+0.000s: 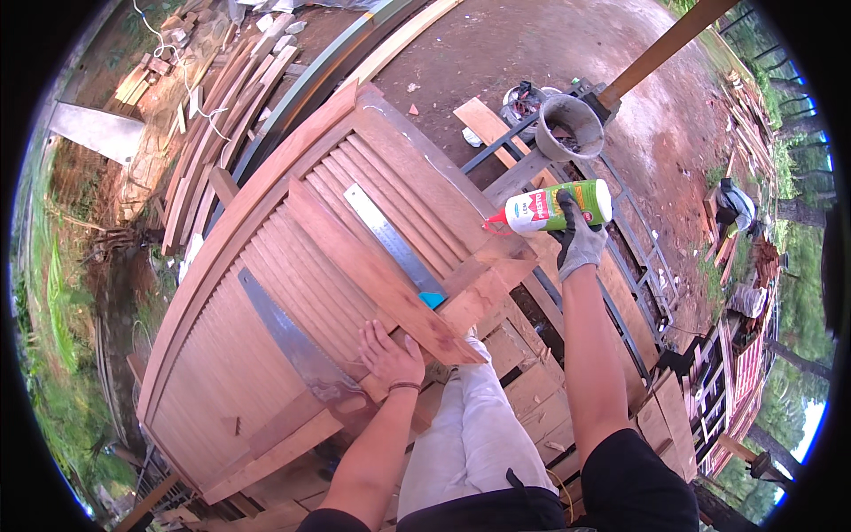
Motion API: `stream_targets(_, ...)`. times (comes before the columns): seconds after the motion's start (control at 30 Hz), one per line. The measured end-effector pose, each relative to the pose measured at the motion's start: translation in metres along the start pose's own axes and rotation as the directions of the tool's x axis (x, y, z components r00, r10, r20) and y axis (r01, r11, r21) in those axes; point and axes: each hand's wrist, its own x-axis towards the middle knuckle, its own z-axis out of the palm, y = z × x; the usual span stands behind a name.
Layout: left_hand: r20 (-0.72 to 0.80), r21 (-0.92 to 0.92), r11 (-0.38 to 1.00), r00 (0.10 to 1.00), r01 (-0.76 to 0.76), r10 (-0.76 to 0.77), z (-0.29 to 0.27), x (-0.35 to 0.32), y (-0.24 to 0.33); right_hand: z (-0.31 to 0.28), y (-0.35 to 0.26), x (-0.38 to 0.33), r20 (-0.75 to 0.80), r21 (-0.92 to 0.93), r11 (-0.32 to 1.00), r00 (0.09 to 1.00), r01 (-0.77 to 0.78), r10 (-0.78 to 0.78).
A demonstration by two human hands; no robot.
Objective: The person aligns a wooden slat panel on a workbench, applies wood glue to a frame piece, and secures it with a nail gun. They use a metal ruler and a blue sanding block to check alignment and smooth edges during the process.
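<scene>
My left hand (390, 356), bare with a band at the wrist, lies with fingers stretched out on a louvered wooden panel (284, 266). A loose wooden board (377, 275) crosses the slats just beside its fingertips. In my gloved right hand (581, 239) is a white and green glue bottle (532, 213), tipped sideways with its red nozzle pointing left over the panel's right corner. A try square (390, 235) with a blue handle rests on the slats beyond the board. Left of my left hand lies a handsaw (288, 324), its handle toward me.
Beyond the panel's far right side, a grey bucket (570, 133) stands near a metal frame (634, 239). Stacked lumber (217, 142) lies at the far left. A slanting wooden post (665, 49) rises at the upper right. Wooden boards (523, 355) lie below, near my legs.
</scene>
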Motion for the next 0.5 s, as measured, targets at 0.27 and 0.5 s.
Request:
stream_targets(0.27,0.019,-0.24,0.962,0.991,0.134,-0.133,-0.021,0.017,-0.007,-0.066,-0.003,-0.019,0.021,0.059,0.99,0.992,0.127,-0.128)
stream_targets(0.5,0.197,-0.781,0.438,0.841,0.445,-0.504,-0.006,0.16,-0.013,-0.122,0.001,-0.061,0.164,0.512,0.838,0.979,-0.187,0.118)
